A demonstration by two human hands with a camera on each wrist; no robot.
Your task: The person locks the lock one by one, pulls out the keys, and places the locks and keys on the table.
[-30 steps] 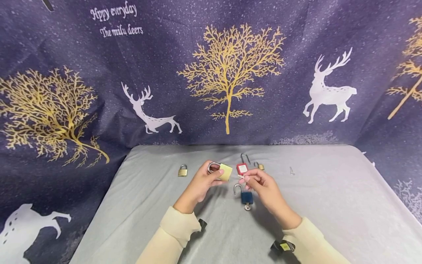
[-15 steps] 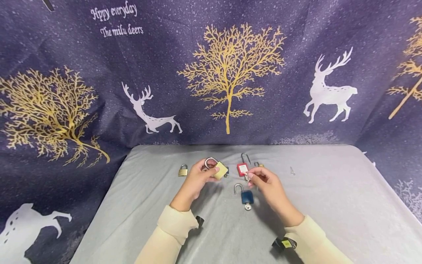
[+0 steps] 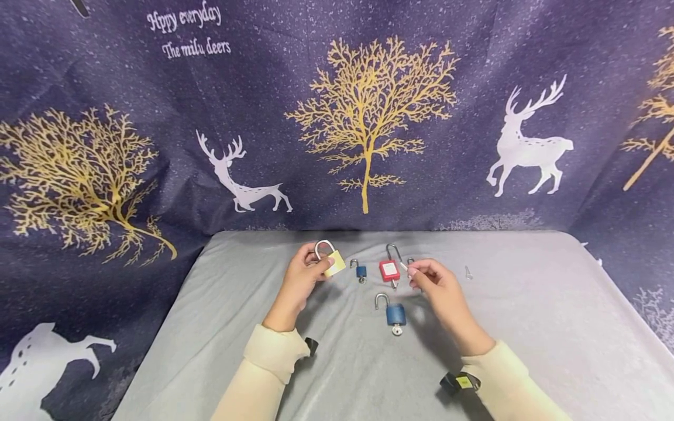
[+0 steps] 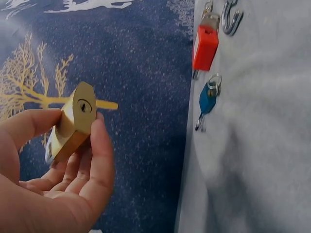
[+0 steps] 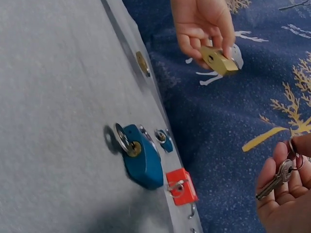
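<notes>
My left hand (image 3: 304, 273) grips a brass padlock (image 3: 334, 264) above the table, its silver shackle pointing up. In the left wrist view the keyhole in the base of the padlock (image 4: 77, 116) faces the camera with no key in it; thumb and fingers hold the body from both sides. My right hand (image 3: 436, 287) pinches a small key (image 3: 403, 266) to the right of a red padlock (image 3: 389, 269). In the right wrist view the key (image 5: 278, 178) hangs from a ring across the fingers. The two hands are well apart.
A large blue padlock (image 3: 396, 314) and a small blue padlock (image 3: 361, 271) lie with raised shackles and keys inserted. The red padlock also has its key in. A small brass padlock (image 5: 142, 63) stands at the left. A loose key (image 3: 468, 272) lies at right.
My left hand has moved left and slightly up with the brass padlock, uncovering the small blue padlock. My right hand has drawn right and up with the key, away from the padlock.
</notes>
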